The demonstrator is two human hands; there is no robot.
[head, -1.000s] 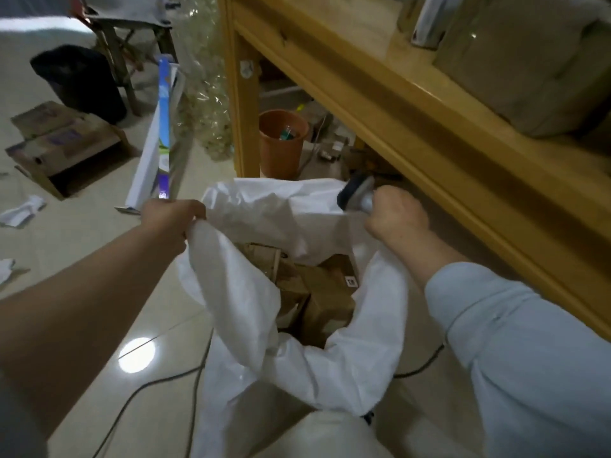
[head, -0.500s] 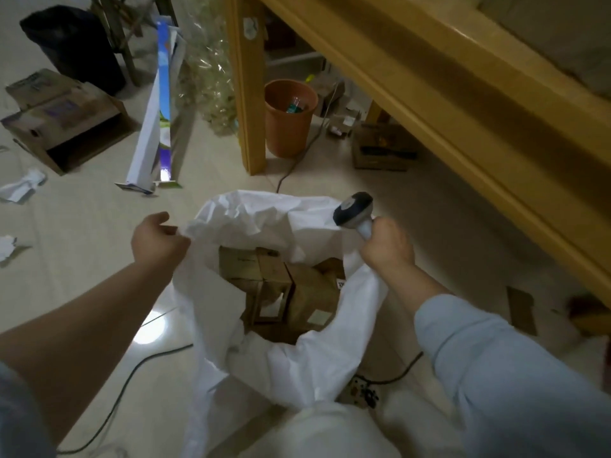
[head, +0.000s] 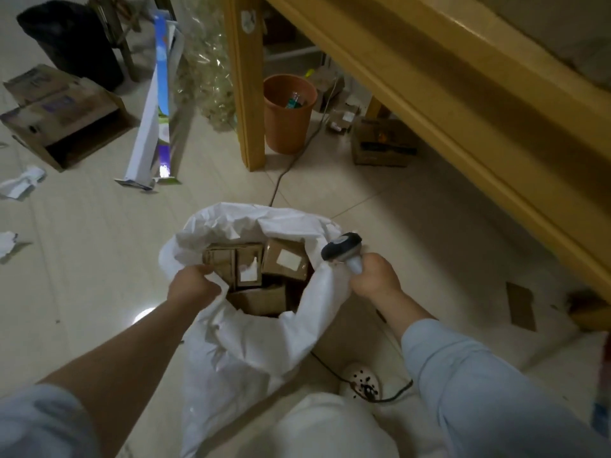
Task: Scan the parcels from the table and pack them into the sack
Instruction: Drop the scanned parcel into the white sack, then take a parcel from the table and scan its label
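Lying at the far left of the frame, crumpled paper [head: 23, 181] sits on the tiled floor, with an open cardboard box [head: 62, 117] above it and a black bag [head: 72, 38] in the upper left corner. Just right of these, a long white and blue carton [head: 155, 110] lies on the floor, its far end beside a heap of clear wrap [head: 208, 61].

Lower centre, the left hand [head: 193, 287] is clenched on the left rim of the white sack [head: 231, 342], with a fold of the fabric bunched in its curled fingers. The sack stands on the floor with its mouth wide open. Inside lie brown parcels [head: 284, 262] packed close together, two of them showing white labels.

Above the sack, the table [head: 246, 94] shows one yellow wooden leg and a long rail that runs to the right edge. An orange bin [head: 287, 114] stands just right of the leg, and a cable [head: 291, 160] runs across the floor from there toward the sack.

Right of the sack's mouth, the right hand [head: 377, 279] is wrapped round the handle of the scanner [head: 342, 251], whose dark head points left over the sack's rim. The rim rises to this hand; whether the fingers pinch it too cannot be told.

A flat cardboard scrap [head: 520, 305] lies at the right.
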